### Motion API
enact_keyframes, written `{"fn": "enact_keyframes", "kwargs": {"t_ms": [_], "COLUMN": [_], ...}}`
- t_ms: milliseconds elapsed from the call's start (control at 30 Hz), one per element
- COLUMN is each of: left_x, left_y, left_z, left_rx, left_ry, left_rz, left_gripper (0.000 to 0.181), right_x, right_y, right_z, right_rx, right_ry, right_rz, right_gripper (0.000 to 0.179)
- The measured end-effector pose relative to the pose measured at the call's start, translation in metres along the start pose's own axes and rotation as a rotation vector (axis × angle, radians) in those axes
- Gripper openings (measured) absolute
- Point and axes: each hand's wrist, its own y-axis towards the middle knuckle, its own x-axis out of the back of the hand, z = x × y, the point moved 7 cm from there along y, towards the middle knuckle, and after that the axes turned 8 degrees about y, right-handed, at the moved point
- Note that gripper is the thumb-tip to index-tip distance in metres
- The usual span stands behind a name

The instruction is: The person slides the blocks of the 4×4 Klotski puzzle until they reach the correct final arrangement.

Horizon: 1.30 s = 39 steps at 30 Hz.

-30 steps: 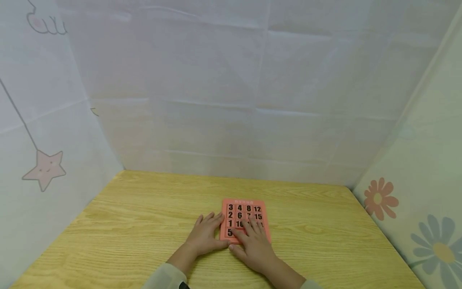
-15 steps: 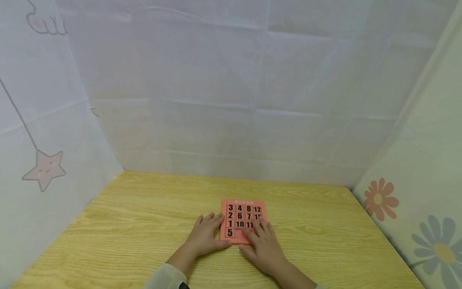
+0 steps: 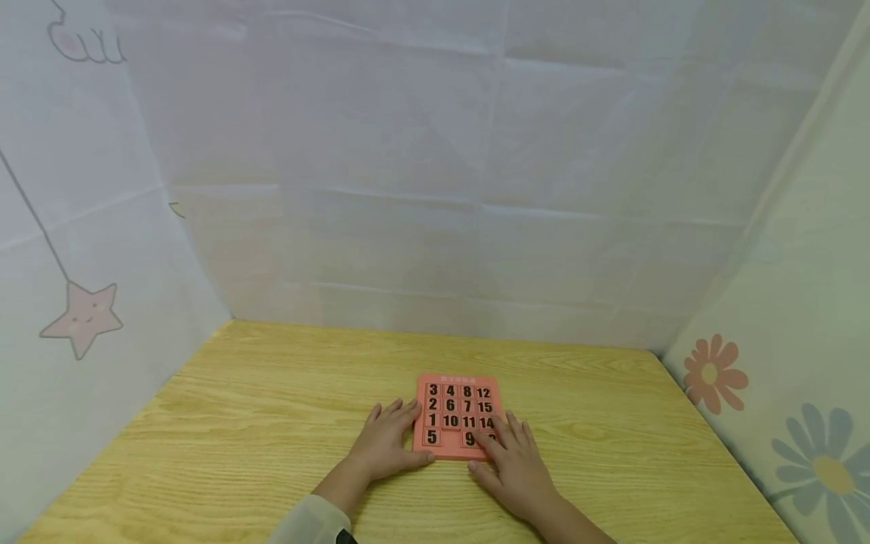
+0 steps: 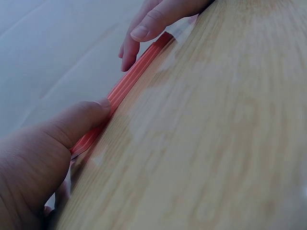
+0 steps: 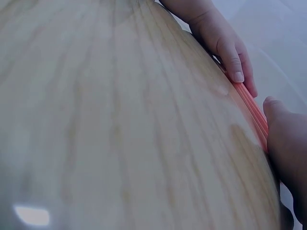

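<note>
A pink sliding number puzzle lies flat on the table in the head view. Its bottom row has a gap between the tile marked 5 and the tile marked 9. My left hand lies at the puzzle's lower left corner, fingers along the left side and thumb against the near edge. Over the lower right part rests my right hand, its index fingertip by the 9 tile and its thumb near the front edge. The last bottom tile is partly hidden under the fingers. Both wrist views show the puzzle's edge side-on.
The wood-grain table extends around the puzzle on all sides. A pale cloth wall rises behind it, with more cloth to the left and right bearing star and flower prints.
My right hand has moved right across the puzzle, uncovering the 11, 14 and 9 tiles and the gap in the bottom row. The left hand has stayed in place.
</note>
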Motion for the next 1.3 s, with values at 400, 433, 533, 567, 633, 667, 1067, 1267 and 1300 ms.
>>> {"fn": "enact_keyframes", "kwargs": {"t_ms": [400,433,533,567,633,667,1067,1267,1300], "left_x": [-0.001,-0.001,-0.001,0.000,0.000,0.000,-0.001,-0.002,-0.003], "left_y": [0.000,-0.001,-0.001,-0.001,-0.001,-0.001,0.002,0.002,0.002], "left_z": [0.001,0.000,0.000,0.000,0.000,0.000,0.002,0.003,0.004], "left_rx": [0.004,0.004,0.003,0.003,0.002,0.003,0.005,0.007,0.006], "left_ry": [0.007,0.007,0.004,0.005,0.004,0.004,0.010,0.014,0.014], "left_rz": [0.009,0.009,0.010,0.010,0.010,0.010,0.005,0.010,0.011], "left_gripper": [0.093,0.093,0.093,0.093,0.093,0.093,0.094,0.094,0.094], "right_x": [-0.004,-0.004,-0.007,-0.007,-0.008,-0.009,-0.010,-0.011,-0.011], "right_y": [0.002,0.003,0.004,0.005,0.005,0.006,0.013,0.012,0.012], "right_z": [0.008,0.009,0.013,0.014,0.017,0.018,0.027,0.029,0.029], "right_rx": [0.016,0.019,0.032,0.036,0.044,0.046,0.076,0.069,0.064], "right_ry": [-0.003,-0.008,-0.017,-0.016,-0.008,-0.005,-0.004,-0.009,-0.008], "right_rz": [0.021,0.024,0.029,0.030,0.031,0.032,0.021,0.028,0.033], "right_gripper": [0.054,0.054,0.055,0.055,0.056,0.056,0.055,0.056,0.057]}}
